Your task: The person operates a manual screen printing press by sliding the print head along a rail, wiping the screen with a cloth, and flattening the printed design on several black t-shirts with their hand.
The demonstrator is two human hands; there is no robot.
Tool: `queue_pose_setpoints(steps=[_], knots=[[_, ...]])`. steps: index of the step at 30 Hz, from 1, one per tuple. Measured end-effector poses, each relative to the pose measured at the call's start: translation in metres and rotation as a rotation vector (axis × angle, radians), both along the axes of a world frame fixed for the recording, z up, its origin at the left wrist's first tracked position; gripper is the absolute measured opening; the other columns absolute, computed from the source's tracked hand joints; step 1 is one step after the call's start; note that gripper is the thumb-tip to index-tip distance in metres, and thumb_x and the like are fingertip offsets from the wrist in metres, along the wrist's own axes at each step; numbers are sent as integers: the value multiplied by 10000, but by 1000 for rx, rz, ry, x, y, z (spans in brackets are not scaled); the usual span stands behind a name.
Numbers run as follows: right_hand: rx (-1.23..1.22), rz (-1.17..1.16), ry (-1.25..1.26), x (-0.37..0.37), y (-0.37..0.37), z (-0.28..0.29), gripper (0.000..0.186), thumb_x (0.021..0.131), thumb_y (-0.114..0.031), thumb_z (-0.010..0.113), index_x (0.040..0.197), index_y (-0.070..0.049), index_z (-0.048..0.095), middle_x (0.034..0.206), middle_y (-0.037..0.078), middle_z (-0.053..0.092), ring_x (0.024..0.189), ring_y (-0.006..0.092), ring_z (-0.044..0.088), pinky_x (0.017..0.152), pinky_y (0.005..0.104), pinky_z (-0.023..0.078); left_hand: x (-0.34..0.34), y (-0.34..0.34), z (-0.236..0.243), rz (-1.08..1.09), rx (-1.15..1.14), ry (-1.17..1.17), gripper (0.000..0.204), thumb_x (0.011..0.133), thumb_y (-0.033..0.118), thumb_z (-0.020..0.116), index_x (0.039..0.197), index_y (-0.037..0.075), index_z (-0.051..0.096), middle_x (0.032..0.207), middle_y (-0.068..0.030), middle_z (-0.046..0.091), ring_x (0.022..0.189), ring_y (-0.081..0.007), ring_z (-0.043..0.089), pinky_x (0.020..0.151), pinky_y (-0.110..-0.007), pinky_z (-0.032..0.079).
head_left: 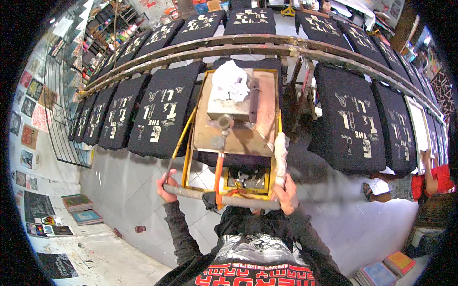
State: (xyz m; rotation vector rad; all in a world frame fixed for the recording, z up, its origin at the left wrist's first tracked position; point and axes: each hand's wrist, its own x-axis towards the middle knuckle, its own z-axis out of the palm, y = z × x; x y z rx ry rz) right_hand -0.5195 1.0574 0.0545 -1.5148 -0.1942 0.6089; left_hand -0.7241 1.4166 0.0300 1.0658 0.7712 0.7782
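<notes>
Both of my hands are on a yellow metal frame (187, 164) in front of me. My left hand (167, 187) is closed around the left end of its grey-wrapped handlebar (241, 200). My right hand (286, 194) is closed at the bar's right end, beside an upright bound in whitish wrapping (280, 155). Over the frame lies a flat brownish panel (205, 136) with a metal box (232, 110) on it. A crumpled white cloth (229, 82) sits on the box. An orange strap (219, 171) runs down to the bar. The frame's underside is hidden.
Rows of printed black T-shirts (160, 112) lie on boards left, right and beyond long wooden rails (191, 47). At right, a person in red (431, 183) has a hand by a white-framed panel (418, 121). Stacked flat items (78, 202) stand left; a sandal (140, 229) lies on the floor.
</notes>
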Motion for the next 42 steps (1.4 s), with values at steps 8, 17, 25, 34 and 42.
queue_pose_setpoints(steps=[8, 17, 25, 34, 42], knots=[[-75, 31, 166, -35, -24, 35, 455, 817, -19, 506, 1267, -28, 446, 886, 61, 578, 608, 133, 565, 547, 275, 485, -35, -29, 0, 3, 29, -4, 612, 869, 461, 400, 1015, -95, 610, 486, 74, 292, 424, -70, 270, 420, -256, 204], [-237, -105, 62, -60, -13, 21, 547, 756, 15, 423, 1302, -10, 449, 668, 13, 505, 510, 103, 503, 503, 242, 453, -15, -8, 6, 31, -22, -94, 669, 850, 473, 429, 985, -163, 588, 454, 53, 337, 413, -82, 306, 404, -257, 218], [-24, -321, 174, -125, 34, 10, 512, 798, -73, 546, 1301, -40, 456, 746, -1, 549, 541, 90, 523, 451, 233, 437, 6, 81, 14, -274, 24, 7, 673, 844, 511, 430, 999, -111, 634, 493, 67, 345, 469, -52, 301, 470, -249, 197], [-15, -506, 201, -172, 92, -2, 522, 798, -11, 489, 1316, 28, 438, 656, -7, 522, 517, 85, 501, 469, 217, 405, 17, 156, 10, -424, 59, -8, 649, 829, 517, 434, 955, -75, 668, 459, 42, 384, 422, -64, 315, 441, -248, 216], [-174, -593, 110, -197, 156, 8, 507, 767, 14, 431, 1271, -29, 467, 683, -2, 493, 538, 82, 465, 505, 222, 395, 62, 200, 12, -495, 179, -25, 691, 867, 552, 359, 932, -61, 671, 477, 50, 360, 448, -59, 313, 455, -248, 221]])
